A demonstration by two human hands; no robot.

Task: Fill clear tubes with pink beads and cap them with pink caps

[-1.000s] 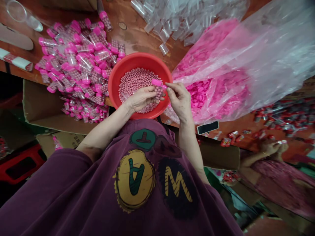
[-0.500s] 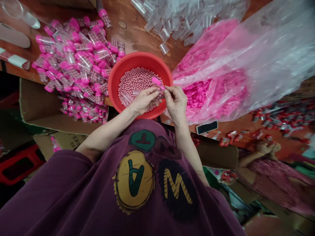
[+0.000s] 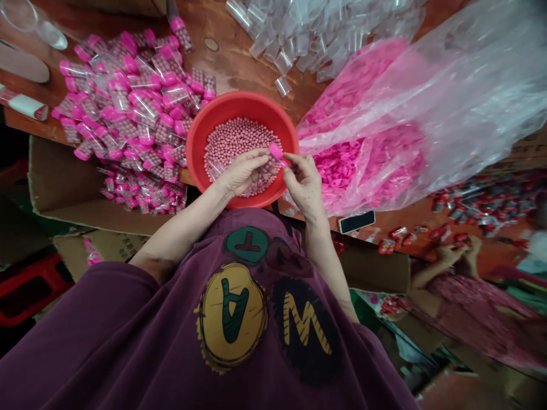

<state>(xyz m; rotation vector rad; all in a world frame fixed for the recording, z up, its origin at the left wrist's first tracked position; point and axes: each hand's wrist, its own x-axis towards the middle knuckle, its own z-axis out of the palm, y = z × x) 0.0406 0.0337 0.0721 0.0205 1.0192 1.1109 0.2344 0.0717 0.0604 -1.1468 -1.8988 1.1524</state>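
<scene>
A red plastic basin [image 3: 226,108] sits at the table edge, heaped with small pink beads [image 3: 239,139]. My left hand [image 3: 243,171] curls over the beads, its fingers around a clear tube [image 3: 272,164] that is hard to separate from the beads behind it. My right hand [image 3: 304,185] pinches a bright pink cap [image 3: 276,151] between finger and thumb, right by the left fingertips. A loose empty tube [image 3: 213,168] lies in the basin below my left hand.
Capped, bead-filled tubes [image 3: 128,97] lie heaped left of the basin, with empty tubes [image 3: 290,40] behind it. To the right, a plastic bag holds pink caps [image 3: 363,154]. A phone [image 3: 356,222] lies near my right wrist. A co-worker's hands [image 3: 455,253] work among red packets at right.
The pink cap has shifted down and to the right, closer to my left fingertips. My hands have drawn slightly apart at the wrists.
</scene>
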